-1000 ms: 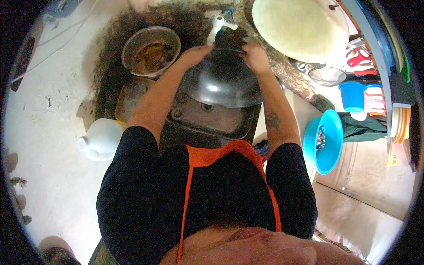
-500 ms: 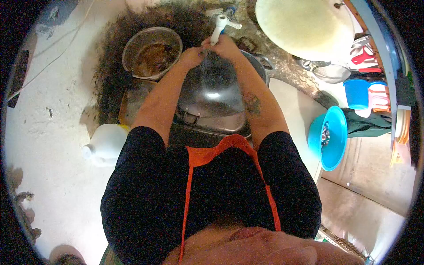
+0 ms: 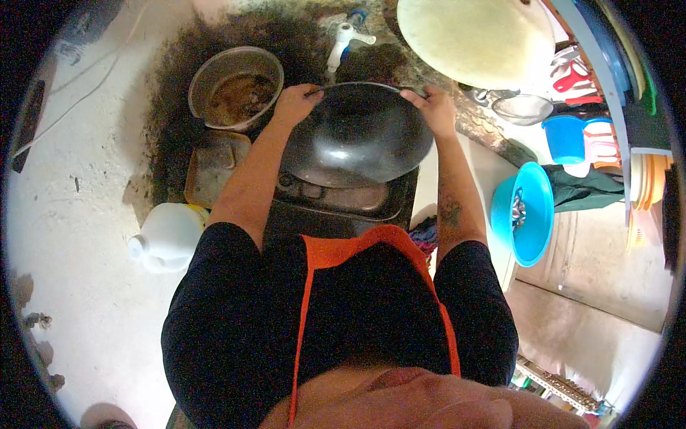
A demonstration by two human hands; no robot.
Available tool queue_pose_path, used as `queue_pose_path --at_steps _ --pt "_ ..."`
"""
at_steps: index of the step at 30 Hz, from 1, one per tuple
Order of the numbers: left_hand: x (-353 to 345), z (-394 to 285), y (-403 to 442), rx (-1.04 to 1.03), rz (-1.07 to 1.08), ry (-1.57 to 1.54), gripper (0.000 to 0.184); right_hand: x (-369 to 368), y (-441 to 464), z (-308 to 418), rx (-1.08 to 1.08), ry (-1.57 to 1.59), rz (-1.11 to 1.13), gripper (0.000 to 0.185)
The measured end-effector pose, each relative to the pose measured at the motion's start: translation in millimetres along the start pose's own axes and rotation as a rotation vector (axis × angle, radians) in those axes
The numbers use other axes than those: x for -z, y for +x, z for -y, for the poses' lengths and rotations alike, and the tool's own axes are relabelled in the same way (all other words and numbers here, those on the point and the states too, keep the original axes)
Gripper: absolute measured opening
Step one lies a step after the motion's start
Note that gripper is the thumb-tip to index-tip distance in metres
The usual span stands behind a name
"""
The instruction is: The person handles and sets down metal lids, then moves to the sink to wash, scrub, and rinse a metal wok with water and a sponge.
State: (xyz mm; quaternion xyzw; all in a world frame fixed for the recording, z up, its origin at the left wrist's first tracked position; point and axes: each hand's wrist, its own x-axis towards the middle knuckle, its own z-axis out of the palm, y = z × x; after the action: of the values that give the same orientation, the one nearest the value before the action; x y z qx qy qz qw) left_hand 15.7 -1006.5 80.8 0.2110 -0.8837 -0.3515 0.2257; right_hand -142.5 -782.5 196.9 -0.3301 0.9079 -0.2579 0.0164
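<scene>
A large dark wok (image 3: 357, 136) is tilted on its edge over the sink (image 3: 361, 196), its rounded, shiny underside facing me. My left hand (image 3: 296, 105) is closed on the handle at its upper left rim. At the upper right rim my right hand (image 3: 433, 109) grips the other handle, the thumb lying on the rim. Just above the wok, a white tap (image 3: 343, 46) sticks out from the stained wall; whether water runs from it is hard to see. The wok hides the back of the sink.
A round pot (image 3: 236, 89) with brown residue and a metal tray (image 3: 214, 166) lie left of the wok. Near my left arm stands a white jug (image 3: 170, 236). To the right are a turquoise basin (image 3: 534, 214), a blue container (image 3: 564, 139), a strainer (image 3: 523, 109) and a large round lid (image 3: 479, 39).
My hands, close together under the tap half a second ago, are now apart at the wok's two handles. The wok has turned, and its handles now lie left and right.
</scene>
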Motion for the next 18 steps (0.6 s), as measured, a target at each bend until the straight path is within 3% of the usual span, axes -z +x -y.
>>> queue_pose_path --at_steps 2,4,5,6,8,9,11,12,13,14,16,17,18 --pt "5.9 0.4 -0.7 0.128 0.153 0.074 0.028 1.1 7.7 20.0 0.092 -0.104 -0.024 0.049" --pt "5.3 3.3 -0.6 0.217 0.281 0.022 0.03 -8.0 16.4 38.6 0.529 -0.216 0.008 0.039" --pt "4.5 6.1 2.6 0.301 0.404 -0.035 0.032 -18.4 17.9 47.7 0.534 -0.212 0.006 0.039" --pt "0.8 8.0 6.5 0.302 0.398 -0.032 0.032 -31.7 18.3 58.7 0.599 -0.296 0.023 0.032" --pt "-10.3 11.7 15.6 -0.016 0.329 -0.047 0.034 -59.5 15.7 84.6 0.702 -0.406 0.041 0.021" --pt "-12.4 20.1 24.4 -0.011 0.331 -0.046 0.034 -74.8 10.2 99.7 0.74 -0.431 0.044 0.016" --pt "-13.4 38.0 41.4 -0.545 0.52 0.258 0.031 -103.2 -11.2 129.5 0.757 -0.478 0.076 0.014" --pt "-8.6 35.0 29.2 -0.545 0.517 0.258 0.031 -123.2 -16.3 135.0 0.942 -0.204 -0.004 0.015" --pt "0.2 26.8 6.1 -0.185 0.439 -0.078 0.031 -138.3 -19.6 134.3 1.11 0.079 -0.087 0.015" --pt "6.5 24.1 -3.6 0.174 0.345 -0.404 0.031 -136.8 -23.9 133.4 1.11 0.079 -0.093 0.015" --pt "-15.4 50.2 -7.4 0.141 0.309 -0.504 0.031 -124.6 -37.3 128.7 0.998 0.176 -0.052 0.018" --pt "-24.3 60.8 -10.4 0.113 0.268 -0.607 0.031 -112.9 -26.9 123.1 0.703 -0.159 0.151 0.021" --pt "-19.4 58.3 -13.4 0.124 0.27 -0.608 0.031 -134.8 -10.9 93.1 0.592 0.086 -0.138 0.02"
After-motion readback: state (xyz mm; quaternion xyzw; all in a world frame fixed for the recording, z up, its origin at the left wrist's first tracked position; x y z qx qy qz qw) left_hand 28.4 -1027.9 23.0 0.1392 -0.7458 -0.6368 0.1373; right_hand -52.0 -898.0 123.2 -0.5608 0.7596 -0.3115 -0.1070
